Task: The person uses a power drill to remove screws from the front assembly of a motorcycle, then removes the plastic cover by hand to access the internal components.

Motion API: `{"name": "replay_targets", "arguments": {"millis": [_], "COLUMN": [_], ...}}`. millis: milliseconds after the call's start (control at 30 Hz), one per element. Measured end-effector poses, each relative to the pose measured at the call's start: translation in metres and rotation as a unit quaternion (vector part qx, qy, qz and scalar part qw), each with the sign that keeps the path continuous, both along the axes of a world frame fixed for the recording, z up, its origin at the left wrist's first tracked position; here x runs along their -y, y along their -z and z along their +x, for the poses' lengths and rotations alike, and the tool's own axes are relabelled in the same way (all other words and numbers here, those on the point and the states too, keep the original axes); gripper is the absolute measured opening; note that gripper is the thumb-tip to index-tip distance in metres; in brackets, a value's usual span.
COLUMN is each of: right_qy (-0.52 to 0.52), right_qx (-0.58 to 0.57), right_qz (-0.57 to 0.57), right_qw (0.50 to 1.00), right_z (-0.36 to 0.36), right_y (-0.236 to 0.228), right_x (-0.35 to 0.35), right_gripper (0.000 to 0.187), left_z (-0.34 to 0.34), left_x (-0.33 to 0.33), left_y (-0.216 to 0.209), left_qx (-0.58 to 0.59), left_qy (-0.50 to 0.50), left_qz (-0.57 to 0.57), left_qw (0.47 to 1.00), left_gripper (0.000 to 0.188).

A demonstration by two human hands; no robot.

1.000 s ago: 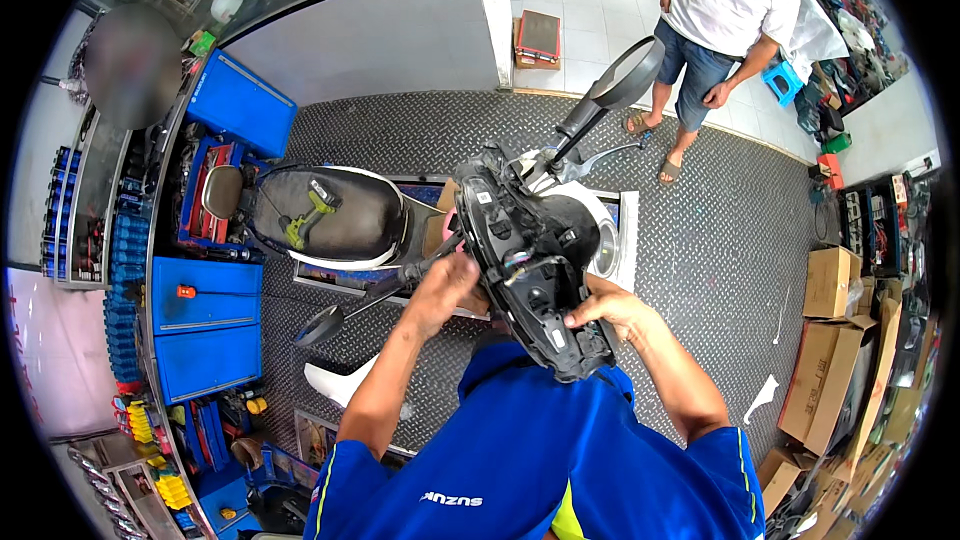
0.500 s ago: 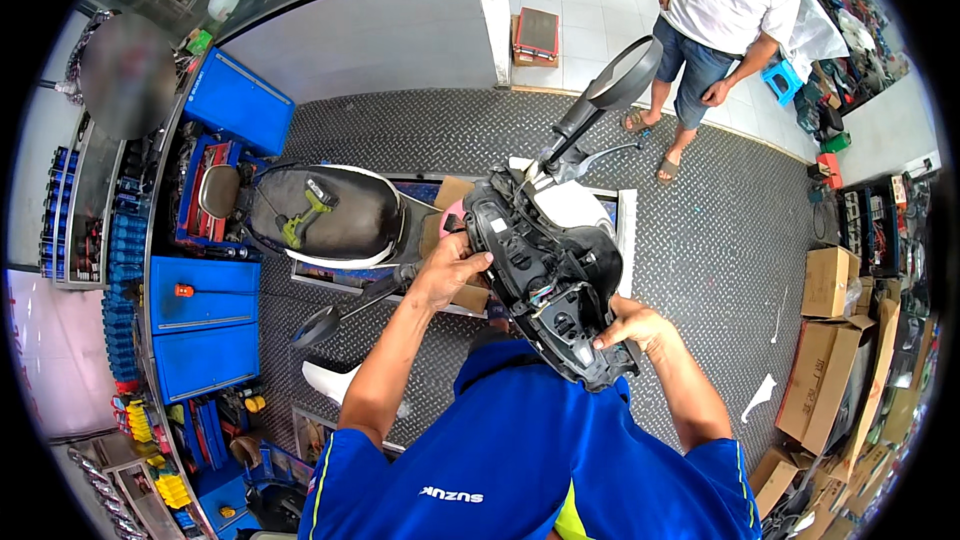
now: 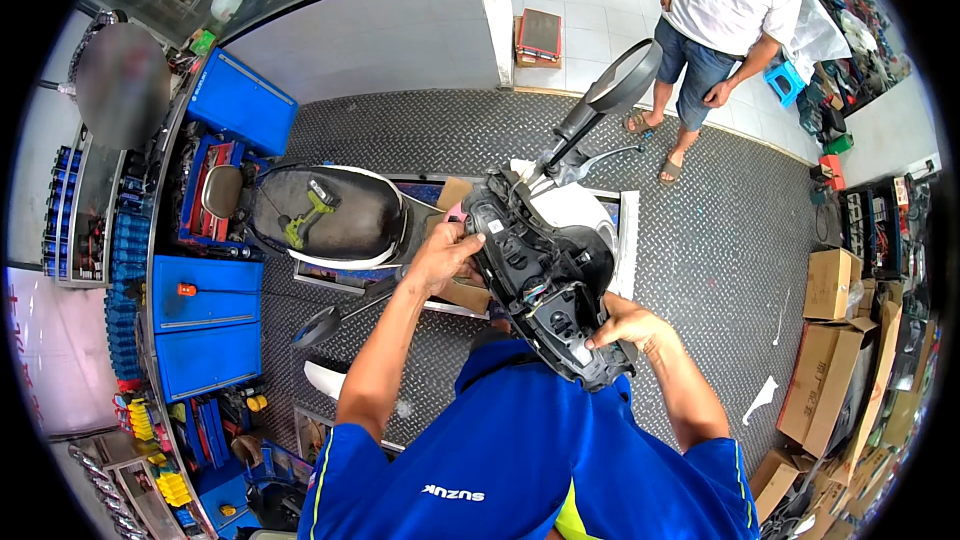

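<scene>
A black plastic scooter headlight housing [image 3: 530,275], its hollow inner side and some thin wires facing up, is held between my hands in front of my body. My left hand [image 3: 443,255] grips its upper left edge, thumb on top. At the lower right edge my right hand [image 3: 635,328] is closed on it, with the thumb pressed on the inner face; the fingers beneath are hidden. Behind the housing stands the white scooter [image 3: 575,205], whose front it partly covers. I cannot tell whether the housing is still joined to it.
A green cordless drill [image 3: 310,215] lies on the black scooter seat [image 3: 365,225]. Mirrors [image 3: 625,80] stick out from the handlebar. Blue cabinets [image 3: 205,295] line the left; cardboard boxes [image 3: 818,380] stand right. Another person [image 3: 730,0] stands at the far right. A white panel [image 3: 325,378] lies on the floor.
The housing has shifted and tilted slightly in my hands. My right hand has moved a little to the left along with it, and both hands keep their grip.
</scene>
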State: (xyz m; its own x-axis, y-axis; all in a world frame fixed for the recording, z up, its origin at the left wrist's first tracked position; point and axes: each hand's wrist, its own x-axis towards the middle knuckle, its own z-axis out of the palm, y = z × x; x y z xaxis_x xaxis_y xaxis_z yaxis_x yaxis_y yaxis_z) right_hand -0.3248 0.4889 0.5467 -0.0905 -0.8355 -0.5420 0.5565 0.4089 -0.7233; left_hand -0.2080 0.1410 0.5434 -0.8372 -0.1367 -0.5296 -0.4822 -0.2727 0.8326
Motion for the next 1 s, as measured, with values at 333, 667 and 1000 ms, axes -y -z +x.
{"name": "replay_targets", "arguments": {"millis": [333, 667, 1000], "right_qy": [0.029, 0.234, 0.159], "right_qx": [0.004, -0.44, -0.688], "right_qz": [-0.022, 0.084, 0.108], "right_qw": [0.999, 0.863, 0.7], "right_z": [-0.007, 0.004, 0.029], "right_y": [-0.011, -0.029, -0.008], "right_x": [0.002, 0.043, 0.121], "right_gripper": [0.118, 0.12, 0.058], "left_z": [-0.01, -0.013, -0.013], "left_x": [0.002, -0.015, -0.047], "left_y": [-0.005, -0.004, 0.022], "left_qx": [0.048, 0.053, -0.033], "left_qy": [0.029, 0.041, 0.015], "left_qz": [0.032, -0.031, -0.344], "left_qw": [0.998, 0.997, 0.938], "left_gripper": [0.025, 0.025, 0.02]}}
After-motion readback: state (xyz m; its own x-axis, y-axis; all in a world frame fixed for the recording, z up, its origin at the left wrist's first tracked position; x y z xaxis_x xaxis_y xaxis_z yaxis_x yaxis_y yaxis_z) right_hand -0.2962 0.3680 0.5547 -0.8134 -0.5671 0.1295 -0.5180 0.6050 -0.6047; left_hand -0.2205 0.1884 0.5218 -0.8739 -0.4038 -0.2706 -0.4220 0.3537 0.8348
